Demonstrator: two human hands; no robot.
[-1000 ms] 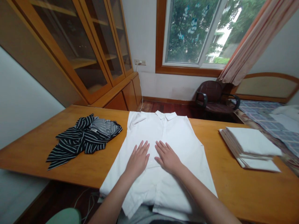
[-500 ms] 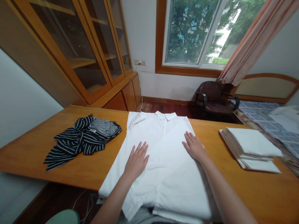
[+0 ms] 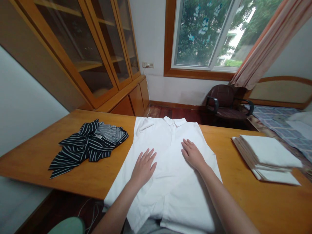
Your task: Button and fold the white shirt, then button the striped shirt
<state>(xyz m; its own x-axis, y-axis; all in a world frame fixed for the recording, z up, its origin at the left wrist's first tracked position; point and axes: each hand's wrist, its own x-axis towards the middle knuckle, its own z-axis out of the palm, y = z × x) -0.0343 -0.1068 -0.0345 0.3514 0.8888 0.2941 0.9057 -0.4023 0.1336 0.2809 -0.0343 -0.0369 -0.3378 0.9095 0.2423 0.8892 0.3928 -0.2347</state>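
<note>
A white collared shirt (image 3: 168, 152) lies spread out on the wooden table (image 3: 80, 180), its collar at the far edge and its hem hanging over the near edge toward me. My left hand (image 3: 143, 167) rests flat on the left half of the shirt, fingers stretched forward. On the right half, close to the front placket, my right hand (image 3: 192, 154) also lies palm down with its fingers out. Neither hand grips the cloth. A few wrinkles show between the hands and lower down near the hem.
A crumpled black-and-white striped garment (image 3: 87, 143) lies on the table's left. Folded white cloth (image 3: 270, 151) is stacked at the right. Beyond are a glass-door cabinet (image 3: 102, 58), an office chair (image 3: 224, 100) and a bed (image 3: 280, 120). A green stool (image 3: 68, 226) stands low at the left.
My right hand has slid left across the shirt from near its right edge toward the middle. My left hand stays in about the same place. The view has shifted slightly.
</note>
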